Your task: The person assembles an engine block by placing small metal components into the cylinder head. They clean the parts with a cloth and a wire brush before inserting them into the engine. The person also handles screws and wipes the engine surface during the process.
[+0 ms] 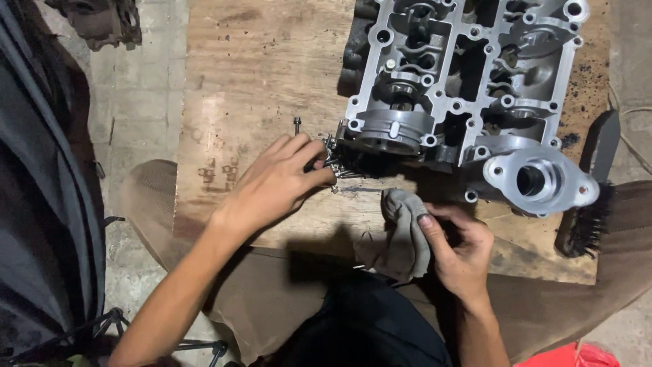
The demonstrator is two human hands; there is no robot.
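Left hand (282, 183) on the wooden bench (251, 81), fingers pinching small bolts (333, 166) at the near corner of the aluminium cylinder head (462, 95). Right hand (458, 248) – fingers closed on a grey rag (404, 234) (bench edge). Black brush (587, 204) beside it.

Both forearms are bare from elbow to wrist, with no sleeve, watch, band or glove on either. The left hand (275, 183) is slim, with long fingers and short nails; no ring shows on it. The right hand (462, 255) is likewise ungloved and ringless, its thumbnail short and dark-edged. Below the right hand, baggy brown trousers cover both legs, loose and creased. Between the legs lies a dark, near-black garment.
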